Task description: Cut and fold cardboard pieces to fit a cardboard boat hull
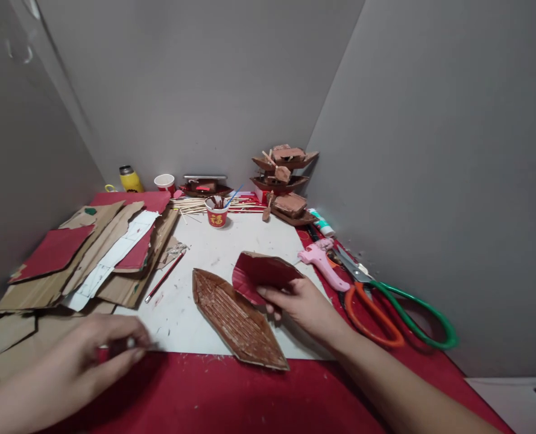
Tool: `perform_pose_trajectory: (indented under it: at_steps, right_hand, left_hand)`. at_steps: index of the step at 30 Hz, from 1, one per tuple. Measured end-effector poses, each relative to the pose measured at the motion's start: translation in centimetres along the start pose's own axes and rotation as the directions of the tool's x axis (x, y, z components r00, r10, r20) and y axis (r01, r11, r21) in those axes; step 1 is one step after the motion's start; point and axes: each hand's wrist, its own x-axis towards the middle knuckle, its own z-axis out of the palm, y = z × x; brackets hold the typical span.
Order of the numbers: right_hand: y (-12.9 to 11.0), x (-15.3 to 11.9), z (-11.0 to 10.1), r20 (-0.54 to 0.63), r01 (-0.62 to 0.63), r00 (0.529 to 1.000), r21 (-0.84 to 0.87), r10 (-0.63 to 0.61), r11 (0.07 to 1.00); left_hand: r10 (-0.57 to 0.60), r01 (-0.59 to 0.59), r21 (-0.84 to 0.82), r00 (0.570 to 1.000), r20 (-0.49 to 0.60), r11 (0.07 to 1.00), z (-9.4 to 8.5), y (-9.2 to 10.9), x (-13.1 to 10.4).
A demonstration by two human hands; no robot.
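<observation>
Work position: the right hand [295, 298] grasps a curved red card [254, 274] by its near edge, thumb on the red face and the other fingers behind. The card bows and stands raised over the right side of the brown boat hull [236, 319]; whether the two touch cannot be determined from this angle. The hull lies open side up on the white sheet [181, 334], with its near tip extending over the red tabletop [195, 398].

The left hand [93, 349] is near the sheet's left corner, fingers curled toward the thumb (a pale spot shows between them, but blur prevents telling whether it is a nail or a small part). Whether it grips anything cannot be told.

Step in hand, as judged: handling or positioning the curved card at the hull, the two parts being apparently unjoined. Any fitting move calls for the bend to be preserved, the card's edges to be aligned with the hull sides, and the left hand to steady the hull.

Reference: covered model boats stand at the back, one of them [290, 206] nearest the pink glue gun [324, 262]. The gun and the scissors [361, 275] lie to the right of the sheet.
</observation>
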Motion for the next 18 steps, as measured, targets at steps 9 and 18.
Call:
perform_pose_trajectory:
  at_steps: [9, 18]
  right_hand:
    - [0.0, -0.3, -0.1, 0.11, 0.287, 0.957, -0.253, -0.267, 0.924]
    - [0.9, -0.9, 0.3, 0.111, 0.332, 0.943, -0.422, -0.315, 0.844]
  left_hand:
    - [0.482, -0.538, 0.384, 0.843, 0.238, 0.751, 6.4, 0.7, 6.0]
    - [0.542, -0.58, 0.217, 0.813, 0.212, 0.785, 7.9, 0.5, 6.9]
